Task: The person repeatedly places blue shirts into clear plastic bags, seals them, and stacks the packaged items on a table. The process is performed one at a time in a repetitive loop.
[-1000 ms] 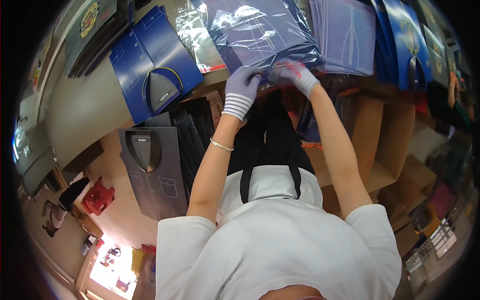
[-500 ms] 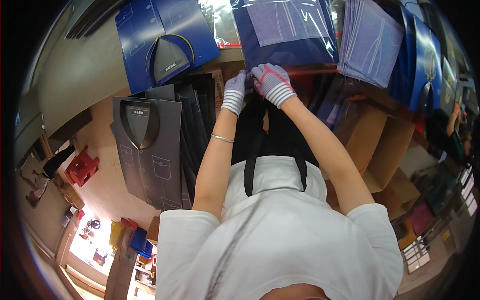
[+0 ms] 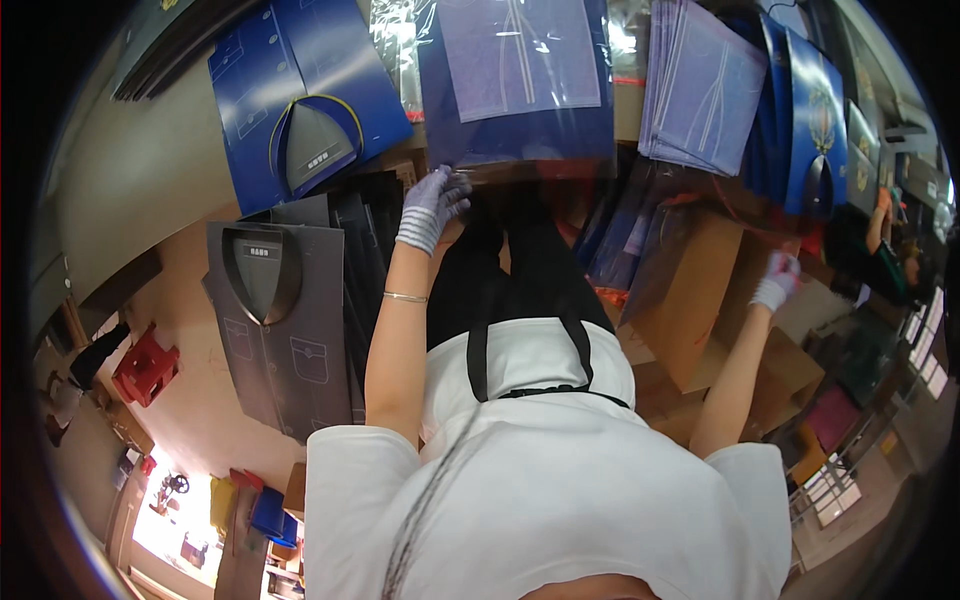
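A clear plastic sleeve [image 3: 520, 145] lies at the table's near edge. Inside it are a flat dark blue piece and a lavender printed sheet [image 3: 525, 60]. My left hand [image 3: 435, 208], in a striped grey-white glove, pinches the sleeve's near left corner. Off to the right, my right hand [image 3: 777, 280], gloved the same way with red markings, is held out past the table edge and blurred. It looks closed on a thin red strip [image 3: 735, 218], which trails faintly toward the sleeve. The strip's far end is too blurred to follow.
Blue shirt-shaped paper bags [image 3: 300, 100] lie at the left, with dark grey ones [image 3: 275, 340] standing below. A lavender stack [image 3: 700, 90] and more blue bags [image 3: 812, 120] are at right. Open cartons [image 3: 700, 300] stand below them. Another person [image 3: 880, 255] is at far right.
My right hand has swung from the sleeve's near edge far out to the right. The red strip no longer lies along that edge. My left hand stays at the corner; the view has shifted.
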`<state>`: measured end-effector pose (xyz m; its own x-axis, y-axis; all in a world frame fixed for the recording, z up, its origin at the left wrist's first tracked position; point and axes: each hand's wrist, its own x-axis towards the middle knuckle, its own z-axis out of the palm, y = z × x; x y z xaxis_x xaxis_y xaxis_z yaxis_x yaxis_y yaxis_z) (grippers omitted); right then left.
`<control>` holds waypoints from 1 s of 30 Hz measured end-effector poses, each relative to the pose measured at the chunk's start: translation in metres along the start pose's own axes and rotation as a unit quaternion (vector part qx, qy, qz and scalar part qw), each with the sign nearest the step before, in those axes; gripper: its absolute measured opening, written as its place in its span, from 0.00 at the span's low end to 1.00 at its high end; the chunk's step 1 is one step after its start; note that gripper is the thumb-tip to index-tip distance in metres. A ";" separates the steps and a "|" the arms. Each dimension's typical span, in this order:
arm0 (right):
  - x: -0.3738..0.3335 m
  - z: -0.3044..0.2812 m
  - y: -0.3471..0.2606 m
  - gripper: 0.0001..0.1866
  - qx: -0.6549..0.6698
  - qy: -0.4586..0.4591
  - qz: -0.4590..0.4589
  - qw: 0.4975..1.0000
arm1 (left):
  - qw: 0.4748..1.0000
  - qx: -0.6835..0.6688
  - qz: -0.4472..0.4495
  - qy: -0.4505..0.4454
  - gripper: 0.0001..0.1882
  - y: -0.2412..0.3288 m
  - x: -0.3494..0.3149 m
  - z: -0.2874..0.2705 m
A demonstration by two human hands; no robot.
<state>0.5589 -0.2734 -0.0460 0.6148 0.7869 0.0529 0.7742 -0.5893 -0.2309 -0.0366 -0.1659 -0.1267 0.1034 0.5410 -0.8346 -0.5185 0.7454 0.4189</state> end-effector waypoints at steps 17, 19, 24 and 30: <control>-0.023 0.121 -0.281 0.09 0.415 -0.389 0.197 0.798 | 0.944 -0.242 0.175 -0.138 0.27 0.053 0.020 0.029; 0.002 0.107 -0.275 0.09 0.453 -0.353 0.140 0.806 | 0.940 -0.228 0.201 -0.152 0.25 0.045 0.018 0.023; 0.037 0.127 -0.352 0.19 0.272 -0.291 -0.040 0.917 | 0.975 0.038 0.160 -0.151 0.11 0.042 0.005 0.047; 0.064 0.185 -0.344 0.29 0.086 -0.357 -0.128 0.921 | 0.714 0.301 0.498 -0.388 0.08 0.091 -0.209 0.198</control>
<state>0.3041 0.0139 -0.1429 0.1118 0.8516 -0.5122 0.8069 -0.3786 -0.4533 0.0628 -0.1339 0.1567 0.4988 0.7983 0.3375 -0.2282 -0.2547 0.9397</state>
